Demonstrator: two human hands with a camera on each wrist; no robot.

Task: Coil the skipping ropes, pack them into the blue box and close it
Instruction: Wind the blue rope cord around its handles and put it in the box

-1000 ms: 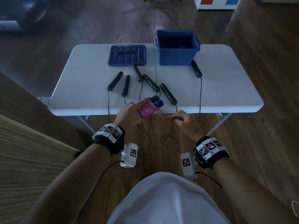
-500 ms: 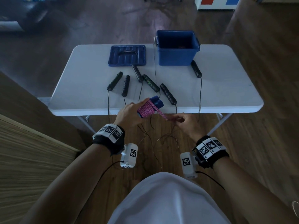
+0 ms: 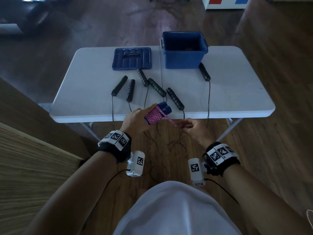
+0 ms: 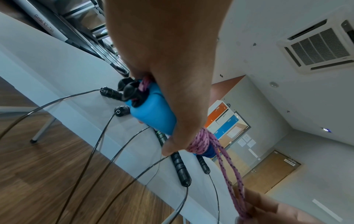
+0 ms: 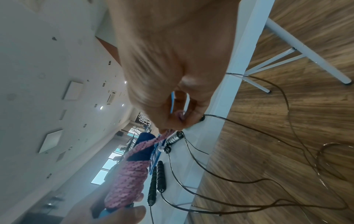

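Note:
My left hand (image 3: 135, 120) grips a pair of blue handles (image 3: 164, 107) (image 4: 153, 115) wrapped in pink rope (image 3: 153, 117) (image 5: 126, 181), just in front of the table's near edge. A short doubled end of that pink rope runs to my right hand (image 3: 189, 128), which pinches it between thumb and fingertips (image 5: 180, 119) (image 4: 247, 215). The open blue box (image 3: 183, 50) stands at the table's far middle; something dark and reddish lies inside. Its blue lid (image 3: 131, 58) lies flat to the left of it.
Several black-handled skipping ropes (image 3: 156, 87) lie on the white folding table (image 3: 237, 92), one handle (image 3: 204, 72) beside the box. Their thin dark cords (image 3: 209, 99) hang over the near edge and loop on the wooden floor (image 5: 306, 166). A wooden panel stands at my left.
The right hand has drawn the pink rope's end a little to the right and down, away from the wrapped handles. The left hand has stayed where it was.

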